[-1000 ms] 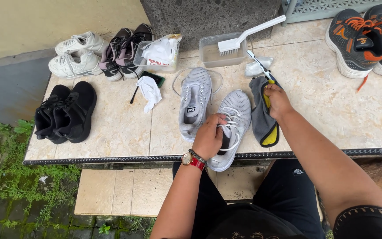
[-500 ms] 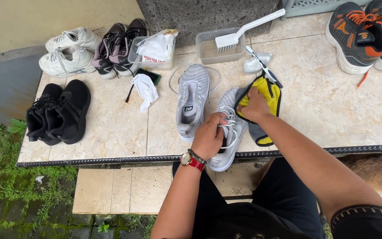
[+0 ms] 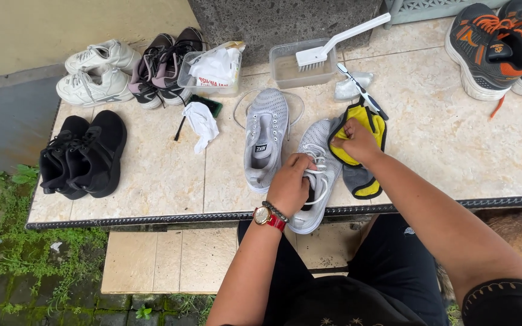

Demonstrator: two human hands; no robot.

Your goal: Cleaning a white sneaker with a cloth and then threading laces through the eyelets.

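The left hand (image 3: 290, 186) is clamped over the tongue and white laces of a light grey mesh sneaker (image 3: 315, 172), fingers curled shut around it. That sneaker lies near the front of the tiled ledge (image 3: 454, 151), its heel poking out past the edge. The right hand (image 3: 357, 140) pinches a yellow and grey cloth (image 3: 357, 154), bunched against the sneaker's outer side.

A hard rub could, I'd say, shove the sneaker further off the ledge if the hold slackens. The cloth's loose end hangs close to the edge too. Behind it, a toothbrush (image 3: 360, 90) lies just beside the cloth; a sweeping elbow might knock it. The matching grey sneaker (image 3: 267, 142) sits unlaced alongside, its lace looped behind the toe where it could snag.
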